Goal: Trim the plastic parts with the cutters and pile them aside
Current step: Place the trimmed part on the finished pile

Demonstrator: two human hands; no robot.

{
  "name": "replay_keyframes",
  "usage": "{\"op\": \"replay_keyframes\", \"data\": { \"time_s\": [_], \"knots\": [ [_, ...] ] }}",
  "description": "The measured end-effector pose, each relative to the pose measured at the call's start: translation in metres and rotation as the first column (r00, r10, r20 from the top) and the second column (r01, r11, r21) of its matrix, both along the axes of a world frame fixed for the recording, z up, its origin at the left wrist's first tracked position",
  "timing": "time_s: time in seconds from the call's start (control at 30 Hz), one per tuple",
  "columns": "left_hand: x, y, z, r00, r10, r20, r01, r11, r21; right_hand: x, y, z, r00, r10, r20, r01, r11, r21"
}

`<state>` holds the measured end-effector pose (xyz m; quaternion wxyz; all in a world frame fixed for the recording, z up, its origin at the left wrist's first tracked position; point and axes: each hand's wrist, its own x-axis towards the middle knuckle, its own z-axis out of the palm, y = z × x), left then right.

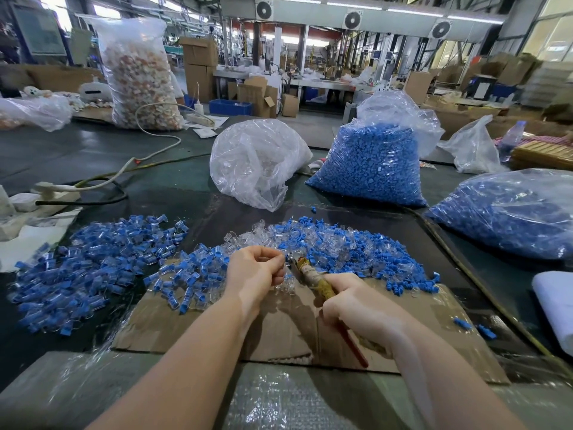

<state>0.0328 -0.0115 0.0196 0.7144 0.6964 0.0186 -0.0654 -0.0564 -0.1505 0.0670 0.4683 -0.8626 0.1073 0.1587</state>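
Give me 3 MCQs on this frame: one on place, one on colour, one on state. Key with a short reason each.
1. Where does the pile of blue-and-clear parts lie relative to the hands?
A. to the left
B. to the right
C. inside a bag

2. What colour is the bare cutter handle below the right hand?
A. green
B. red
C. white

3. What is the left hand doing?
A. lying flat on the cardboard sheet
B. pinching a small clear part at the cutters
C. lifting a bag

Key: 1 A, the pile spreads over the table left of both hands. 2 B, a red handle sticks out under the fist. 3 B, its fingertips meet at the cutter head.
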Motion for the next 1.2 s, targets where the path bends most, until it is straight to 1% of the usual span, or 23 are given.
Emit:
{"op": "replay_keyframes", "data": {
  "time_s": [0.17, 0.23, 0.3, 0.33, 0.37, 0.4, 0.47, 0.5, 0.53, 0.57, 0.63, 0.73, 0.8, 0.9, 0.93, 1.0, 1.07, 1.13, 1.2],
  "knots": [
    [0.001, 0.001, 0.003, 1.0, -0.015, -0.026, 0.015, 0.999, -0.031, 0.0, -0.005, 0.0, 1.0, -0.019, -0.013, 0.02, 0.997, 0.073],
    [-0.001, 0.001, 0.005, 0.999, -0.013, -0.029, 0.012, 1.0, -0.027, 0.001, -0.002, -0.003, 1.0, -0.011, 0.002, 0.011, 1.0, 0.014],
    [-0.002, 0.001, 0.005, 0.999, 0.012, -0.032, -0.012, 1.0, -0.008, 0.005, 0.001, -0.007, 0.997, -0.04, 0.065, 0.045, 0.995, -0.084],
    [-0.003, 0.003, 0.005, 0.999, 0.032, -0.014, -0.032, 0.999, 0.035, 0.009, 0.0, -0.011, 0.993, -0.059, 0.102, 0.072, 0.989, -0.128],
    [-0.003, 0.005, 0.004, 0.997, 0.058, 0.04, -0.063, 0.99, 0.126, 0.012, -0.002, -0.014, 0.988, -0.07, 0.135, 0.094, 0.979, -0.178],
    [-0.002, 0.008, 0.003, 0.987, 0.085, 0.135, -0.116, 0.962, 0.248, 0.014, -0.005, -0.017, 0.983, -0.076, 0.168, 0.116, 0.964, -0.239],
    [0.0, 0.017, 0.004, 0.924, 0.108, 0.367, -0.279, 0.846, 0.454, 0.018, -0.016, -0.023, 0.969, -0.095, 0.228, 0.175, 0.916, -0.361],
    [0.002, 0.023, 0.005, 0.884, 0.102, 0.456, -0.353, 0.785, 0.509, 0.019, -0.023, -0.026, 0.963, -0.108, 0.246, 0.205, 0.888, -0.412],
    [0.005, 0.029, 0.004, 0.853, 0.089, 0.514, -0.405, 0.733, 0.546, 0.02, -0.03, -0.029, 0.959, -0.124, 0.253, 0.232, 0.856, -0.461],
    [0.009, 0.036, 0.002, 0.837, 0.075, 0.541, -0.437, 0.688, 0.58, 0.02, -0.036, -0.031, 0.956, -0.139, 0.26, 0.258, 0.818, -0.513],
    [0.016, 0.046, -0.004, 0.843, 0.047, 0.536, -0.448, 0.612, 0.652, 0.018, -0.046, -0.034, 0.951, -0.158, 0.267, 0.295, 0.731, -0.615],
    [0.02, 0.055, -0.015, 0.868, 0.011, 0.496, -0.419, 0.554, 0.72, 0.017, -0.059, -0.042, 0.949, -0.169, 0.266, 0.312, 0.622, -0.718],
    [0.019, 0.054, -0.018, 0.867, -0.011, 0.499, -0.412, 0.546, 0.729, 0.015, -0.064, -0.047, 0.951, -0.164, 0.263, 0.309, 0.572, -0.76],
    [0.014, 0.045, -0.019, 0.841, -0.036, 0.54, -0.436, 0.545, 0.716, 0.012, -0.069, -0.056, 0.956, -0.144, 0.256, 0.293, 0.51, -0.809],
    [0.011, 0.04, -0.019, 0.83, -0.051, 0.555, -0.436, 0.562, 0.703, 0.012, -0.07, -0.059, 0.955, -0.131, 0.266, 0.295, 0.486, -0.822],
    [0.003, 0.028, -0.018, 0.811, -0.102, 0.576, -0.397, 0.627, 0.67, 0.011, -0.071, -0.062, 0.953, -0.105, 0.284, 0.3, 0.45, -0.841],
    [-0.005, 0.013, -0.02, 0.806, -0.168, 0.568, -0.318, 0.686, 0.654, 0.012, -0.07, -0.064, 0.955, -0.101, 0.279, 0.294, 0.444, -0.846],
    [-0.012, -0.002, -0.023, 0.805, -0.222, 0.55, -0.247, 0.718, 0.651, 0.013, -0.068, -0.064, 0.956, -0.106, 0.274, 0.291, 0.448, -0.845],
    [-0.017, -0.015, -0.026, 0.809, -0.25, 0.532, -0.196, 0.739, 0.645, 0.013, -0.066, -0.063, 0.946, -0.072, 0.316, 0.314, 0.44, -0.841]
  ]
}}
